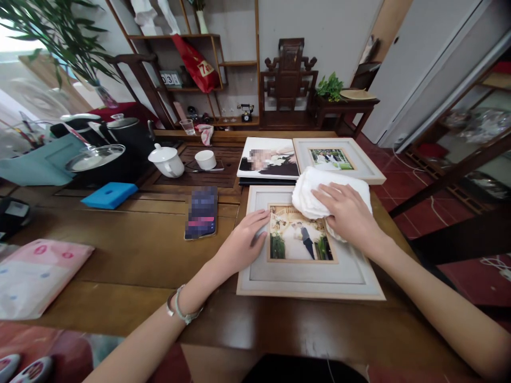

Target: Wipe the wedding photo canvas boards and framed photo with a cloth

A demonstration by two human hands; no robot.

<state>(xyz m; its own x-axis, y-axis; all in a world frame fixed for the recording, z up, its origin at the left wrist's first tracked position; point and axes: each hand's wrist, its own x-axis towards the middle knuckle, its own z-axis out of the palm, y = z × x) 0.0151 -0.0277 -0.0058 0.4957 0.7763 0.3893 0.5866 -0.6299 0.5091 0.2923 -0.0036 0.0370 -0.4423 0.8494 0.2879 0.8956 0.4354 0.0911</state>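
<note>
A framed wedding photo with a pale wood border and a wide light mat, the near picture frame (307, 284), lies flat on the wooden table. My left hand (241, 244) rests on its left side, fingers stretched out towards the inner photo. Over the frame's upper right part, my right hand (351, 213) presses on a folded white cloth (309, 186) and holds it. The cloth covers that corner of the frame. Just beyond lie a second picture frame (301, 154) with a smaller photo and a thick photo album (259, 143) with a picture on its cover.
A phone (203, 213) lies left of the near frame. Farther left are a white lidded cup (165, 161), a small white bowl (205, 159), a blue block (109, 195) and a pink-and-white packet (43, 271). The table's right edge runs close to the frames.
</note>
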